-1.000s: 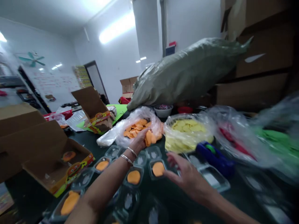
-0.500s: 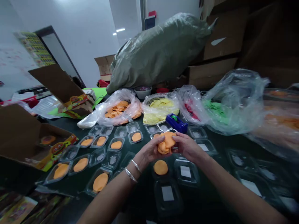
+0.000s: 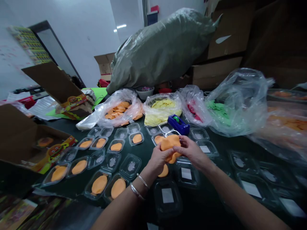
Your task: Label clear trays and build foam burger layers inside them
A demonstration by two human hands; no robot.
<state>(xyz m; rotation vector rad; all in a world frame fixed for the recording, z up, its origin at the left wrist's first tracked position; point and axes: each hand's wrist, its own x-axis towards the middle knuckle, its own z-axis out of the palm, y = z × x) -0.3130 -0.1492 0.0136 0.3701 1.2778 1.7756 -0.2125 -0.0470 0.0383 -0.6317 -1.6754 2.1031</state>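
Several soft orange discs [image 3: 170, 144] are bunched between my two hands above the table. My left hand [image 3: 160, 157] is closed around their lower left side, thumb on top. From the right, my right hand [image 3: 189, 147] pinches their edge, with its thumb on the front. Below the hands, another orange disc [image 3: 164, 171] sits in a clear plastic tray, partly covered by the left hand. A clear tray with a white label [image 3: 167, 195] lies nearer to me. On the left, more orange discs [image 3: 118, 188] rest in clear trays.
Behind the trays stand plastic bags of orange pieces [image 3: 120, 110], yellow pieces [image 3: 163, 103] and green pieces [image 3: 218, 108]. A blue tape dispenser [image 3: 178, 124] is just beyond my hands. An open cardboard box [image 3: 21, 137] stands at left; a large grey-green sack [image 3: 165, 48] lies behind.
The orange discs have been turned and spread in my hands, and my left thumb now lies across their front. The view has shifted slightly, uncovering another filled tray beside my left forearm.
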